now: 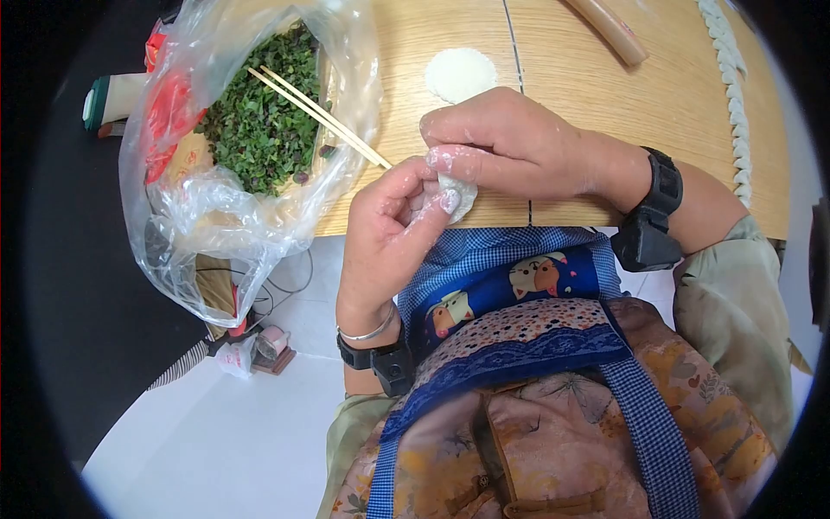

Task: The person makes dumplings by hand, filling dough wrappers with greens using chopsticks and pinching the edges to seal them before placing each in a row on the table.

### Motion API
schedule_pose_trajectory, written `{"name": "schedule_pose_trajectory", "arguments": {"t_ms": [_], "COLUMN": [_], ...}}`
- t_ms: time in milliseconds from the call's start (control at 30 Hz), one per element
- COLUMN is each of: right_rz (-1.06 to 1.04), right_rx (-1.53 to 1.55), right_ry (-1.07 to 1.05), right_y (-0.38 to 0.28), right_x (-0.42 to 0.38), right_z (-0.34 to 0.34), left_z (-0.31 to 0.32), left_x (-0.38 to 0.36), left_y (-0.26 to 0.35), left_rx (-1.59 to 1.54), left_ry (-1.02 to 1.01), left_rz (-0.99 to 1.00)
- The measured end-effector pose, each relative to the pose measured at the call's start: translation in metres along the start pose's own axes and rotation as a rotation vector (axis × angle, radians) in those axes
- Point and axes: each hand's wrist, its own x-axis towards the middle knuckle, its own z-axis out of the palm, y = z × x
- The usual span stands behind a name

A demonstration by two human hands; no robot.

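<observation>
Both my hands meet over the table's near edge, around a small white dough dumpling [459, 197]. My left hand [393, 212] is closed on it from the left, thumb pressed to its side. From the right, my right hand [519, 147] pinches its top edge, and the fingers hide much of it. Flour dusts my fingers. Just beyond the right hand lies a flat round dough wrapper [461, 74]. Left of the hands, chopped green filling [264, 112] sits in a clear plastic bag [354, 52], with a pair of chopsticks [320, 114] resting across it.
A wooden rolling pin [609, 33] lies at the far right of the wooden table [571, 95]. Along the right edge runs a row of finished white dumplings [735, 104]. A dark seam crosses the tabletop. Below left, a pink cup [273, 340] stands near cables.
</observation>
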Motion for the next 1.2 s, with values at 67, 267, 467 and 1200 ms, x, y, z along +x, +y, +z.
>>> {"name": "schedule_pose_trajectory", "arguments": {"t_ms": [67,267,467,1200], "right_rz": [-0.021,-0.055,0.028,-0.078], "right_rx": [-0.119,-0.132,-0.095,-0.198], "right_ry": [0.022,0.065,0.050,0.084], "right_y": [0.0011,0.0002,-0.0029,-0.0013], "right_x": [-0.0002,0.0007,0.0001,0.0001], "right_z": [0.0015,0.0026,0.0005,0.0049], "left_z": [0.0011,-0.0022,0.0019,0.0031], "left_x": [0.0004,0.0002,0.0027,0.0057], "left_y": [0.0011,-0.0002,0.0027,-0.0001], "left_rx": [-0.011,-0.006,-0.006,-0.119], "left_ry": [0.011,0.009,0.055,0.014], "left_rz": [-0.009,-0.059,-0.053,0.016]}}
